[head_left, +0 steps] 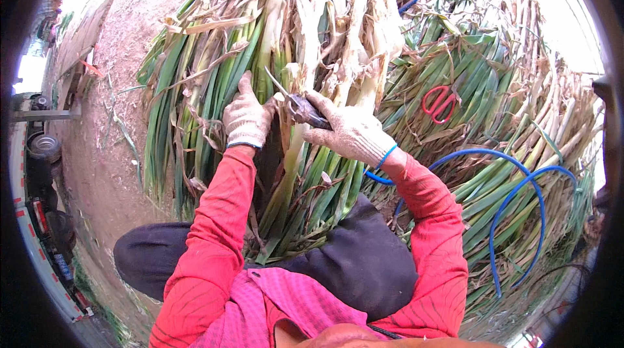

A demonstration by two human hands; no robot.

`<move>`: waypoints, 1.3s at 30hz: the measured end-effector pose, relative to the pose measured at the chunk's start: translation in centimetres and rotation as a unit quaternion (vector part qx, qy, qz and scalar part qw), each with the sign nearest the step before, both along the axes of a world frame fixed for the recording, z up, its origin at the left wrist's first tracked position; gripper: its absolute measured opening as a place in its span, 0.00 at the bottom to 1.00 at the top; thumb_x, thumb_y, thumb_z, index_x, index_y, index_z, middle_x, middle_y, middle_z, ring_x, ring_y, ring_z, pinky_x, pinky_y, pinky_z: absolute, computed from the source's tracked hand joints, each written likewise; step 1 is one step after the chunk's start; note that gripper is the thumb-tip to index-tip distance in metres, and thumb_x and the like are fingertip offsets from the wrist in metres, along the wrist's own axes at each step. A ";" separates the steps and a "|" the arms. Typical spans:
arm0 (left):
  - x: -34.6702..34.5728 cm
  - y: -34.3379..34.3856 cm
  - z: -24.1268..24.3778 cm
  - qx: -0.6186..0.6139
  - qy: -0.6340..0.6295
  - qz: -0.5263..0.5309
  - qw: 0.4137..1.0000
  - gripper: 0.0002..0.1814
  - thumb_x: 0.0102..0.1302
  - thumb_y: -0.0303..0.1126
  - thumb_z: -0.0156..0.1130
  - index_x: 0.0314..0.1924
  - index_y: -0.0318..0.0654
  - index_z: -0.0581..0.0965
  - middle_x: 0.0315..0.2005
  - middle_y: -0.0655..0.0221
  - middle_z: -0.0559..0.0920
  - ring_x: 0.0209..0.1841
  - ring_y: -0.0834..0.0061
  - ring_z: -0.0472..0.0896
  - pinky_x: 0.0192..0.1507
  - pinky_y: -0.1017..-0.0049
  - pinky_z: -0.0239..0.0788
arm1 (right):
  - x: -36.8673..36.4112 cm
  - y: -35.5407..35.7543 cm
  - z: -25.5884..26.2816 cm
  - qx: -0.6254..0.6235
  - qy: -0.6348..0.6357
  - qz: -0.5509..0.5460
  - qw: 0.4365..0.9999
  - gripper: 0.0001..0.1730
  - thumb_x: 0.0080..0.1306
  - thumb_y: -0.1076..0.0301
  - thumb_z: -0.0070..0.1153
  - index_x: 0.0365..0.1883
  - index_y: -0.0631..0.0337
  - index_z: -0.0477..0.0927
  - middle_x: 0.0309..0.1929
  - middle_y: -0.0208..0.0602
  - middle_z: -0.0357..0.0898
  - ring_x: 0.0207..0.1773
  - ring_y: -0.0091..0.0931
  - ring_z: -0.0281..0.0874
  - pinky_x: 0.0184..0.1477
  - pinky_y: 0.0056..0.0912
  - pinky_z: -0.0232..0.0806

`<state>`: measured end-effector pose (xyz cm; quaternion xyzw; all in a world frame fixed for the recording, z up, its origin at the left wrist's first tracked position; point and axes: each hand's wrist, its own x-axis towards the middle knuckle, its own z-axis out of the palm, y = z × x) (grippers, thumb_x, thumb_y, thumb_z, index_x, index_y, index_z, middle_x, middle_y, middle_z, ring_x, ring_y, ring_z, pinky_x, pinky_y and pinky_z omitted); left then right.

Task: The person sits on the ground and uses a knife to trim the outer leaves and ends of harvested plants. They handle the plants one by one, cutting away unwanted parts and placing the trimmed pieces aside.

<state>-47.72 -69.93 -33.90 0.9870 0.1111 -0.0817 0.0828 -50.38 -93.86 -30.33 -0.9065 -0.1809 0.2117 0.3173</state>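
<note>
Both hands wear off-white knit work gloves with blue cuffs. My right hand (352,129) is closed on the dark handle of a knife (304,110), its thin blade pointing up and left. My left hand (248,116) lies just left of the blade, thumb up, fingers curled inward near a pale stalk end; whether it grips a stalk I cannot tell. Under and around both hands spreads a heap of long leafy stalks, seemingly leeks or large green onions (212,72), with green leaves towards me and pale, dry-skinned stems (360,26) away from me.
More bundled stalks (468,65) lie to the right, with red-handled scissors (439,104) on them. A blue hose or cord (542,206) loops over the lower right bundles. Bare earth (112,153) stretches along the left, beside a truck (29,172) at the far left edge.
</note>
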 end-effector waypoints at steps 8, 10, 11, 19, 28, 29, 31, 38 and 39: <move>1.7 0.9 -0.4 -0.282 0.057 0.101 0.952 0.60 0.52 0.49 0.80 0.74 0.19 0.59 0.68 0.40 0.72 0.71 0.53 0.72 0.72 0.65 0.61 | -2.0 -1.1 -0.4 0.039 0.000 -0.027 0.999 0.47 0.67 0.41 0.62 0.79 0.46 0.58 0.44 0.61 0.84 0.48 0.55 0.84 0.53 0.52 0.74; 1.9 1.8 -1.7 -0.337 0.051 0.115 0.933 0.60 0.52 0.47 0.80 0.74 0.17 0.58 0.66 0.42 0.74 0.66 0.56 0.75 0.69 0.66 0.65 | -1.9 -0.8 -0.4 0.036 0.004 -0.026 0.999 0.47 0.67 0.41 0.61 0.79 0.46 0.58 0.43 0.61 0.84 0.46 0.54 0.85 0.51 0.52 0.74; 2.0 2.2 -2.1 -0.362 0.050 0.120 0.923 0.61 0.51 0.47 0.80 0.74 0.16 0.56 0.63 0.44 0.76 0.61 0.57 0.78 0.64 0.67 0.69 | -1.8 -0.6 -0.4 0.035 0.007 -0.026 0.999 0.47 0.67 0.40 0.61 0.79 0.46 0.58 0.43 0.60 0.84 0.45 0.54 0.85 0.51 0.53 0.74; 2.2 3.7 -1.0 -0.585 0.111 0.146 0.790 0.38 0.58 0.35 0.77 0.63 0.26 0.70 0.45 0.58 0.85 0.41 0.68 0.86 0.46 0.68 0.80 | -2.0 -0.5 0.7 0.016 0.036 -0.003 0.999 0.48 0.67 0.41 0.62 0.79 0.50 0.58 0.43 0.61 0.84 0.46 0.52 0.85 0.50 0.51 0.74; 1.9 1.9 0.7 -0.569 0.122 0.104 0.806 0.39 0.55 0.34 0.78 0.63 0.21 0.71 0.45 0.57 0.87 0.45 0.65 0.87 0.52 0.68 0.79 | 5.6 0.1 -0.1 0.047 -0.046 -0.124 0.990 0.47 0.68 0.36 0.59 0.77 0.53 0.62 0.51 0.60 0.83 0.55 0.51 0.82 0.57 0.49 0.73; 1.8 2.7 0.0 -0.544 0.110 0.102 0.826 0.39 0.56 0.35 0.78 0.62 0.21 0.71 0.45 0.57 0.87 0.44 0.66 0.87 0.52 0.68 0.79 | 7.0 0.1 -0.3 0.054 -0.062 -0.133 0.988 0.47 0.67 0.36 0.59 0.77 0.53 0.63 0.52 0.60 0.82 0.55 0.51 0.82 0.57 0.49 0.73; 1.4 1.5 2.1 -0.447 0.106 0.112 0.881 0.35 0.57 0.37 0.76 0.59 0.23 0.74 0.46 0.58 0.86 0.42 0.69 0.86 0.49 0.69 0.79 | 9.4 -0.4 -0.6 0.087 -0.096 -0.162 0.978 0.47 0.67 0.37 0.59 0.76 0.55 0.64 0.52 0.61 0.82 0.56 0.52 0.81 0.58 0.50 0.72; -1.4 2.8 1.0 -0.548 0.139 0.108 0.818 0.28 0.62 0.34 0.71 0.61 0.32 0.76 0.45 0.63 0.85 0.40 0.74 0.84 0.46 0.71 0.79 | 15.5 0.5 -2.0 0.087 -0.138 -0.209 0.964 0.46 0.69 0.33 0.53 0.75 0.57 0.66 0.52 0.63 0.83 0.56 0.53 0.81 0.58 0.50 0.71; -1.4 2.9 0.7 -0.595 0.149 0.127 0.780 0.26 0.63 0.32 0.69 0.61 0.35 0.76 0.45 0.66 0.85 0.40 0.74 0.84 0.46 0.71 0.79 | 15.6 0.2 -2.3 0.108 -0.151 -0.212 0.960 0.46 0.69 0.33 0.52 0.74 0.57 0.66 0.53 0.62 0.82 0.56 0.53 0.81 0.58 0.49 0.71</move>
